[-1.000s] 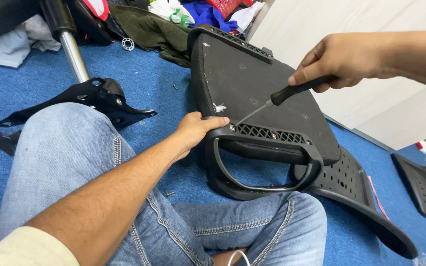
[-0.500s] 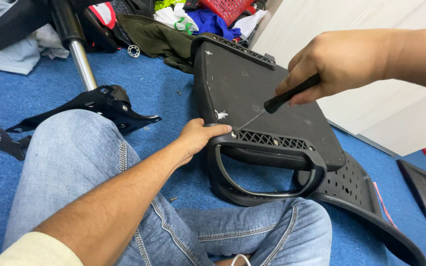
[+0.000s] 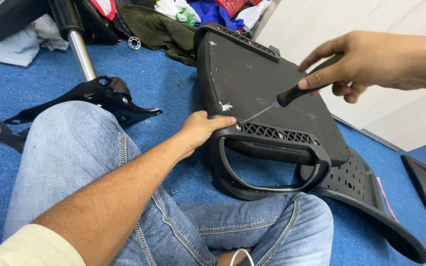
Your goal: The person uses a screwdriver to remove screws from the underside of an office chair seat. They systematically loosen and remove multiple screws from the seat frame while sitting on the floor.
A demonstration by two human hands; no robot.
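Your left hand [image 3: 200, 130] is gripping the seat [image 3: 267, 93] corner; your right hand [image 3: 366, 61] is pinching the screwdriver [image 3: 282, 100], tip at a corner screw [image 3: 238, 127].

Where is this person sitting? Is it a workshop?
Probably a room used for chair repair: blue carpet, chair parts such as a seat and gas cylinder, a screwdriver, and piled clothes.

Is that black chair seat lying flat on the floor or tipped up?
Tipped up. The chair seat leans on its edge, underside showing, steadied by the left hand on the blue carpet.
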